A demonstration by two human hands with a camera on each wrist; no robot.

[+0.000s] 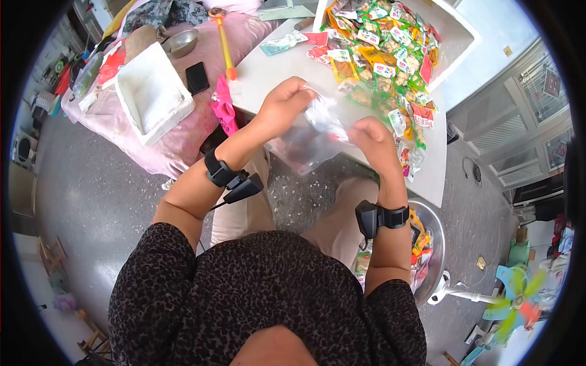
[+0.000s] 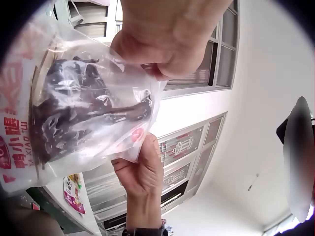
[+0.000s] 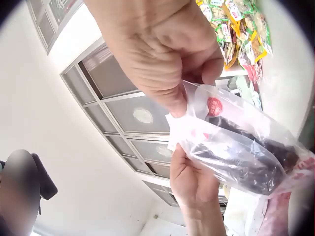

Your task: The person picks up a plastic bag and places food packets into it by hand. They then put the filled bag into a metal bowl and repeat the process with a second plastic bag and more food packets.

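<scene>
Left hand (image 1: 282,105) and right hand (image 1: 372,141) each pinch the clear plastic bag (image 1: 303,145) of dark food, fingers clamped on its top; it hangs at the near edge of the white table (image 1: 268,70), beside snack packets (image 1: 384,58).

White table (image 1: 271,70), scattered snack packets (image 1: 400,116)

The bag (image 1: 299,149) is clear plastic. Its content is dark, almost black, and it has red letters on a white edge and a small round red mark. Beyond the bag, the packets (image 1: 384,55) are green, orange, yellow and red, on a white table (image 1: 268,67). Left of the bag, a white foam box (image 1: 152,91) stands on pink cloth (image 1: 177,143), with a black phone (image 1: 196,77) beside it. Below the bag, the blouse (image 1: 262,293) is black with small brown speckles, and the floor (image 1: 104,189) is speckled grey.
</scene>
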